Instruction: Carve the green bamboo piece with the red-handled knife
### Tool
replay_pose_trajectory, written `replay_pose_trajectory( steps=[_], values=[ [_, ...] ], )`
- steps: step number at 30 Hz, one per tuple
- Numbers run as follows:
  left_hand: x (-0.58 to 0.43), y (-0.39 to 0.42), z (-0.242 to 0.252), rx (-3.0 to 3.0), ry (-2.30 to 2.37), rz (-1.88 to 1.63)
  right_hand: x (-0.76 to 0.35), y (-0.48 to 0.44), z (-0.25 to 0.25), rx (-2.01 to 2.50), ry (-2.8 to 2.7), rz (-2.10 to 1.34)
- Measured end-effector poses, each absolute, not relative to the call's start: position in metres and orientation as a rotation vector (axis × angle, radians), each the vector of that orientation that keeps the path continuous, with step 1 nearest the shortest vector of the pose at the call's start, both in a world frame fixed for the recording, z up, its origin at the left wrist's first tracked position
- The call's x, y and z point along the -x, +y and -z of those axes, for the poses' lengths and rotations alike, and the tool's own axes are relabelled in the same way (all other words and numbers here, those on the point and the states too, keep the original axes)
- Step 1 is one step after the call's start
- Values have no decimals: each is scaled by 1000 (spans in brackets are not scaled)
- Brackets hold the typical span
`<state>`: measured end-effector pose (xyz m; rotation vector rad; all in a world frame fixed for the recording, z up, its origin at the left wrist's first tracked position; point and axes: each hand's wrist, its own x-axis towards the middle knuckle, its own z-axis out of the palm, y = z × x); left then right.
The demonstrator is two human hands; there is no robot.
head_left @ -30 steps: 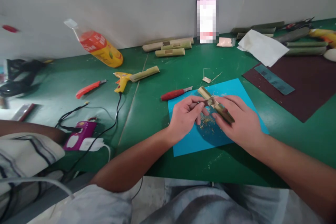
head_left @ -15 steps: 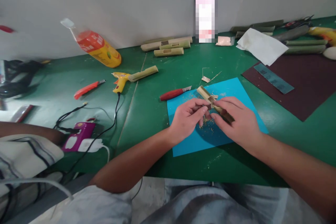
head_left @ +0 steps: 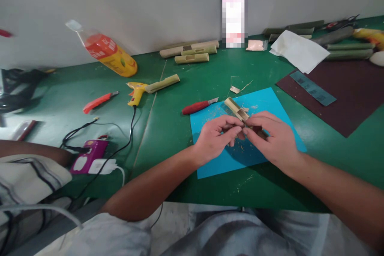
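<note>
My left hand (head_left: 217,134) and my right hand (head_left: 271,134) meet fingertip to fingertip above a blue sheet (head_left: 210,166). Both are closed in a pinch, and what sits between the fingertips is too small and too covered to name. Just under the fingers, a bamboo tube (head_left: 232,105) with a cut-out in its side lies on the sheet, its near half partly covered by my right hand. Shavings are scattered around it. A red-handled knife (head_left: 196,107) rests at the sheet's left upper edge, blade toward the tube.
On the green table (head_left: 168,136) are a glue gun (head_left: 137,93), a cutter (head_left: 97,103), a bottle (head_left: 111,56), cut bamboo tubes (head_left: 192,59) and a dark red sheet (head_left: 348,116) bearing a ruler (head_left: 313,88). At left, a power strip (head_left: 90,158) lies near another person's arm (head_left: 33,153).
Both hands stay over the bamboo tube. My right hand's fingertips have closed in beside my left fingertips, and the small piece glimpsed there before is now more hidden.
</note>
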<state>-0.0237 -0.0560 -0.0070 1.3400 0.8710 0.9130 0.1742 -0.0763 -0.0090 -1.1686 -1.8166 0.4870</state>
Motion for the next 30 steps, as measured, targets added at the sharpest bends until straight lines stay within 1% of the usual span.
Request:
replay_pose_trajectory(
  steps=[7,12,22,30],
  values=[
    [24,-58,7,-1398,887,-929,-174,-78,7,1211,-1771,-549],
    [23,-58,3,-1338,956,-942,-174,-77,3,1160,-1778,-563],
    [24,-57,7,-1408,914,-895,-171,-80,1,1017,-1791,-577],
    [24,-59,8,-1438,883,-942,-171,-78,4,1057,-1783,-607]
  ],
)
